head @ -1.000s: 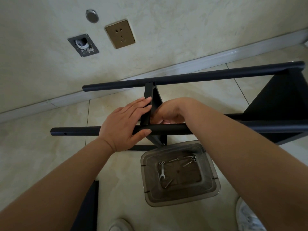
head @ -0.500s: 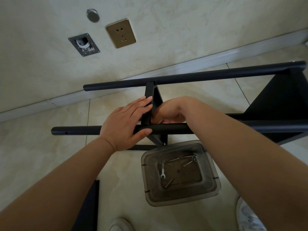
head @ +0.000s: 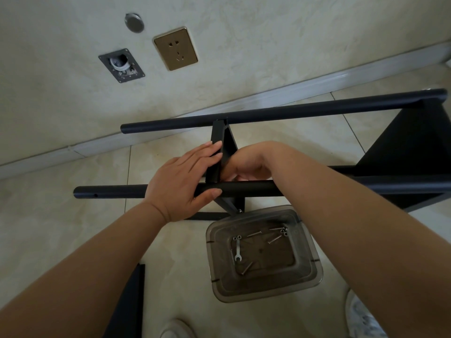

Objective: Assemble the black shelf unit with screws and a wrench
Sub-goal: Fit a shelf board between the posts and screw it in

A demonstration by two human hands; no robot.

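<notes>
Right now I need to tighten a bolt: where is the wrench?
In the head view, the wrench lies in the left part of the clear plastic bin on the floor, among loose screws, below the hands.

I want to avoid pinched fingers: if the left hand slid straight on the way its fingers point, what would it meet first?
The left hand points up and right; its fingertips already lie on the thin upright black metal shelf panel, so that panel blocks it at once. Depth is unclear beyond it.
</notes>
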